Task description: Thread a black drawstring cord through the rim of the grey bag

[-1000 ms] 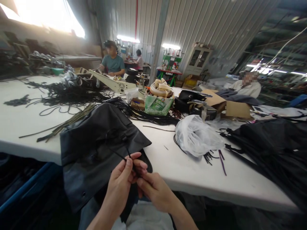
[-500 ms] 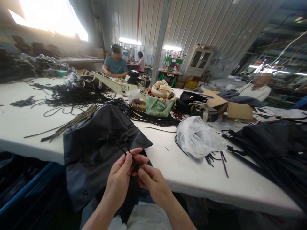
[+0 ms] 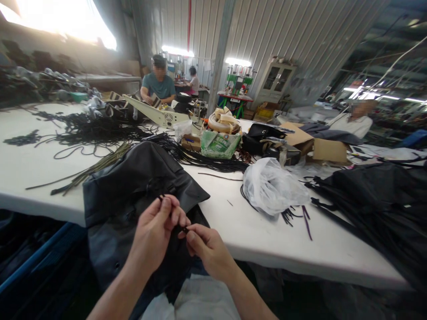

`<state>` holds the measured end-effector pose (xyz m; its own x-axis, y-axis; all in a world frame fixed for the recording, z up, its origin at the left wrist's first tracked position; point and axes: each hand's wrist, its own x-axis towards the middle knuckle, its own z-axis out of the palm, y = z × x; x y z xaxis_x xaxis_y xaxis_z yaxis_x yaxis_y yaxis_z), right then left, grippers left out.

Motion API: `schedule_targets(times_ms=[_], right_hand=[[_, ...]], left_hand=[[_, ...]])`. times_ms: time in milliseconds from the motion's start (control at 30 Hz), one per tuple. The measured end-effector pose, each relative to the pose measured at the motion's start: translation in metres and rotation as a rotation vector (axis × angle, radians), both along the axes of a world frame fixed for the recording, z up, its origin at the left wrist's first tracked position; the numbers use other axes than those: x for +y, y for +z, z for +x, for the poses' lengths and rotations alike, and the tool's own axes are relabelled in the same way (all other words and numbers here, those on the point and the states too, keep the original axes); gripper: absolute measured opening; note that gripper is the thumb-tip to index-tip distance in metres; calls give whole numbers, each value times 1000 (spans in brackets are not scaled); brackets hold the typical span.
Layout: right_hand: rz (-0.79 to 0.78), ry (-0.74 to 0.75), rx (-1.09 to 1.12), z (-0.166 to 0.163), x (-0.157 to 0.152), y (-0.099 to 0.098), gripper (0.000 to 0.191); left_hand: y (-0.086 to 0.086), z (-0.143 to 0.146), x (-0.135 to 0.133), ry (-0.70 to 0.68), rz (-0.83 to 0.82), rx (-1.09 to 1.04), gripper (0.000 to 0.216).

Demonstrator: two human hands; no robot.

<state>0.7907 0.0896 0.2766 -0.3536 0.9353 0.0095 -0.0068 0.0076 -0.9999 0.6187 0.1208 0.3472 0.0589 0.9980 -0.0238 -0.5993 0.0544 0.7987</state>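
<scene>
Both wrists angle inward over the black bag (image 3: 116, 209), which droops off the edge of the surface (image 3: 267, 240). The left hand (image 3: 155, 231), slightly higher, has its fingers clamped on black cord (image 3: 161, 197); the right hand (image 3: 207, 249) pinches cord lower down. The print on the green package (image 3: 218, 144) is too blurred to read.

The left hand (image 3: 154, 233) is drawing up and away from the right hand (image 3: 209, 251), the black cord (image 3: 162, 197) is now showing only as short bits at their fingertips, and a co-worker (image 3: 162, 86) in teal is now holding a striped piece (image 3: 155, 101)
</scene>
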Motion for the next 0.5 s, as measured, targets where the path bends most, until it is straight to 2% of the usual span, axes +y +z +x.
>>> schedule_targets(times_ms=[133, 200, 267, 367, 500], right_hand=[[32, 76, -130, 20, -2, -5, 50], [46, 54, -187, 34, -6, -17, 47], [87, -21, -241, 48, -11, -33, 44], [168, -126, -341, 65, -20, -56, 40], [225, -186, -463, 79, -28, -72, 39]], left_hand=[[59, -45, 35, 187, 223, -49, 20], [84, -66, 46, 223, 333, -33, 25], [100, -80, 51, 274, 390, 18, 28], [103, -85, 51, 327, 409, 57, 30], [84, -77, 58, 346, 315, -11, 33]])
